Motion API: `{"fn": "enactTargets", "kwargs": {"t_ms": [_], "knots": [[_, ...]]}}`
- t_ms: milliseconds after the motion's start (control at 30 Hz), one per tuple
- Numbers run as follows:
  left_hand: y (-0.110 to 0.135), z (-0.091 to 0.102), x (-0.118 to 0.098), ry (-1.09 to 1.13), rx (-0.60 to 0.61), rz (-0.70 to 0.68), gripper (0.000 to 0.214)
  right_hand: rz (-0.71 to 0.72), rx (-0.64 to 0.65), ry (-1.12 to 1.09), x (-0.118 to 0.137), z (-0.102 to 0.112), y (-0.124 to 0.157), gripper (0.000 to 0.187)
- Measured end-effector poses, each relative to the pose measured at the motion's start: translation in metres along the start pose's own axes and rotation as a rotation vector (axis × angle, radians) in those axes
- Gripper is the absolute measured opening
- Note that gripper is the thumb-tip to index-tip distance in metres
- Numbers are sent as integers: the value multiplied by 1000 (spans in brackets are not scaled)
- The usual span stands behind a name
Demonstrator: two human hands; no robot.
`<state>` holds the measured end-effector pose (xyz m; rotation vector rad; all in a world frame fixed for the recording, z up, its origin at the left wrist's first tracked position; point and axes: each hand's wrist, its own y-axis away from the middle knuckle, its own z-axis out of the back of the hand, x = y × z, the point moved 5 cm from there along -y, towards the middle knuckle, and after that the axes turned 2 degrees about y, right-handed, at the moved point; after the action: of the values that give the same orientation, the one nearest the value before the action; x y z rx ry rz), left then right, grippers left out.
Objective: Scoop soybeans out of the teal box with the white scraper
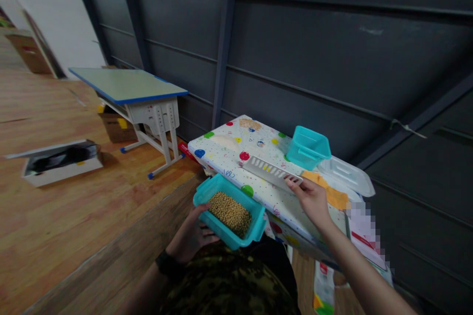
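Observation:
My left hand [194, 234] grips the near left side of a teal plastic container [258, 229], thumb over the rim and fingers beneath. Round tan beans, like soybeans [231, 214], lie inside it. The container is held at the table's front edge, close to my body. My right hand [312, 199] pinches the right end of a long, pale slotted tray [264, 171], which lies over the patterned tablecloth [221, 160]. Beyond the tray, a whitish heap [226, 142] and a tan heap [250, 124] rest on the cloth; their grains are too small to name.
A second teal container [308, 150] stands at the table's back right, beside a clear lid [347, 177] and an orange cloth [328, 192]. Behind runs a dark panelled wall [314, 59]. To the left are a school desk [129, 86] and an open white box [62, 165] on the floor.

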<state>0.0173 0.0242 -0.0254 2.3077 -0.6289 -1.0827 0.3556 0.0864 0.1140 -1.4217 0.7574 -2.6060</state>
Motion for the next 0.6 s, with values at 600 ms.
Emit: {"fn": "enactTargets", "kwargs": {"t_ms": [600], "knots": [[-8,5,9,23,24,17,87,-42,-39,37,-7,20,26,39]]}}
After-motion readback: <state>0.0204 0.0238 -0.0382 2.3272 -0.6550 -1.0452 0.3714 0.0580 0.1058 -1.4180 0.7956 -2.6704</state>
